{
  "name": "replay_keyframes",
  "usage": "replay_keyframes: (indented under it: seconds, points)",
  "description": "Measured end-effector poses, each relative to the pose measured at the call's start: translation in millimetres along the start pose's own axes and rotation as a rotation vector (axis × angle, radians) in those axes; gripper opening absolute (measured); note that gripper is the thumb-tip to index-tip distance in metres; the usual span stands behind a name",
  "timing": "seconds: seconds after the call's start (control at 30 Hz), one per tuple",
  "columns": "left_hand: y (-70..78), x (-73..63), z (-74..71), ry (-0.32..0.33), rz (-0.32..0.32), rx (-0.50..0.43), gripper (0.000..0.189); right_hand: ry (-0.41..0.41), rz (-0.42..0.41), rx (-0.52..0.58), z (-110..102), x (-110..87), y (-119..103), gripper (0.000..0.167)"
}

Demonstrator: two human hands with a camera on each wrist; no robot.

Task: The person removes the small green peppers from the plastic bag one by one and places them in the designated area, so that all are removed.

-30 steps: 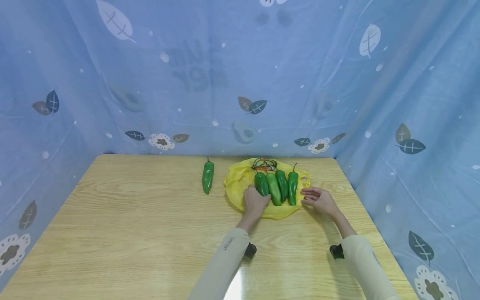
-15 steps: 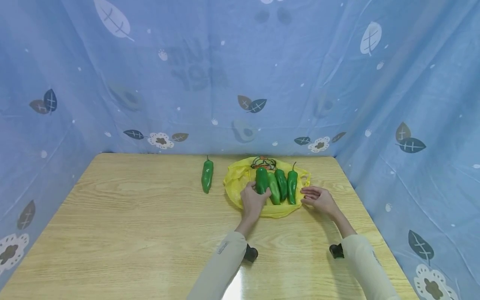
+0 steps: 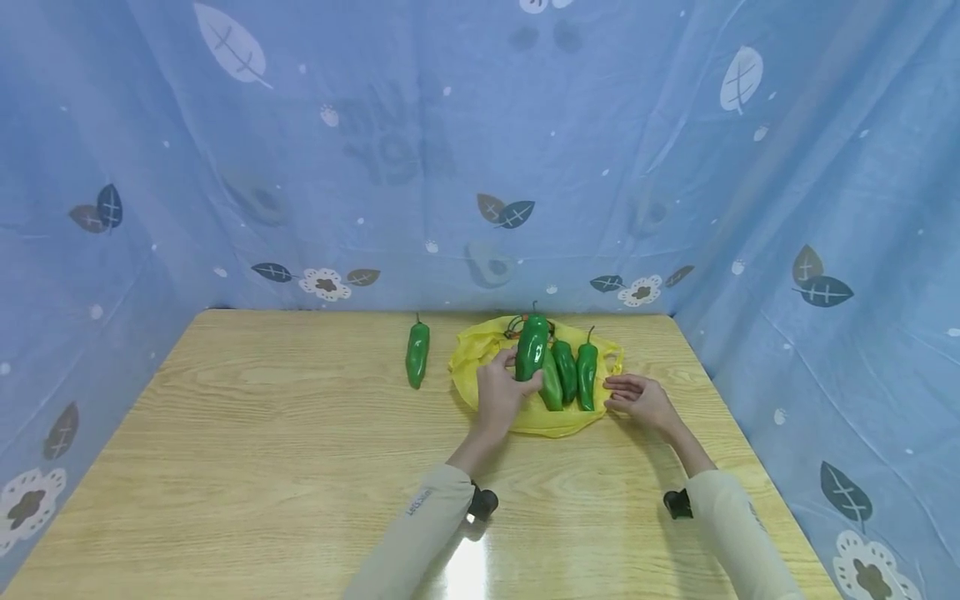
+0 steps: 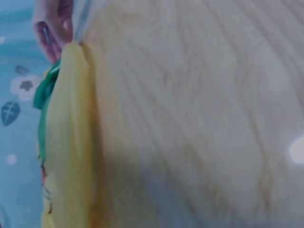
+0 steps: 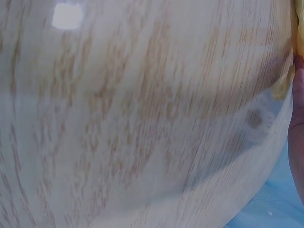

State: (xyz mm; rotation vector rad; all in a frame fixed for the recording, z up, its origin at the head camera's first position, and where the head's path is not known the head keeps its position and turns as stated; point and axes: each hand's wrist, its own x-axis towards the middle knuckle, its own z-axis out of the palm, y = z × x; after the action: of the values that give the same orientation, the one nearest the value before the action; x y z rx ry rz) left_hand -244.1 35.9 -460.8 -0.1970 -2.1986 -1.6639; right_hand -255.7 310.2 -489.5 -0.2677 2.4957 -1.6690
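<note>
My left hand (image 3: 498,393) grips a long green pepper (image 3: 532,343) between thumb and fingers, its stem pointing away from me. The pepper is held up over the left part of a yellow plastic bag (image 3: 468,379). Three more green peppers lie side by side in the bag's mouth; the nearest one (image 3: 552,389) is partly covered by the held pepper. My right hand (image 3: 643,402) pinches the bag's right edge. In the left wrist view, the bag's raised front wall (image 4: 71,123) runs up to the right hand's fingers (image 4: 53,21).
A single green pepper (image 3: 417,355) lies on the wooden table (image 3: 285,450), left of the bag. Blue patterned curtains (image 3: 420,167) hang behind the table and along both sides.
My left hand has taken hold of the leftmost pepper in the bag and lifted it, tilting its stem end up and away. My right hand stays at the bag's edge.
</note>
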Motion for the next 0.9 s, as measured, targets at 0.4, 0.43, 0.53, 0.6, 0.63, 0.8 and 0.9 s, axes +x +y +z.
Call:
replay_keyframes:
  seconds: [0.4, 0.43, 0.53, 0.6, 0.63, 0.8, 0.9]
  points:
    - [6.4, 14.6, -32.8, 0.010, 0.059, -0.001, 0.048, -0.001, -0.005, -0.009, 0, 1.0, 2, 0.047]
    - [6.9, 15.8, -36.4, 0.012, 0.061, -0.007, 0.048, -0.003, -0.006, -0.009, 0, 1.2, 2, 0.047]
    - [8.0, 19.4, -48.2, 0.015, 0.050, -0.013, 0.048, 0.002, -0.005, -0.003, 0, 1.3, 3, 0.047]
    - [7.2, 21.9, -56.6, 0.026, 0.040, -0.008, 0.047, 0.003, -0.007, 0.005, 0, 1.1, 3, 0.047]
    - [6.3, 23.1, -60.9, 0.034, 0.039, -0.002, 0.046, 0.002, -0.008, 0.007, 0, 0.9, 2, 0.047]
    - [0.7, 28.5, -84.4, 0.065, 0.022, 0.001, 0.047, 0.002, -0.021, 0.022, 1, -0.2, 2, 0.047]
    - [-2.8, 31.2, -98.5, 0.077, 0.009, -0.015, 0.046, 0.006, -0.022, 0.021, 1, -0.7, 3, 0.047]
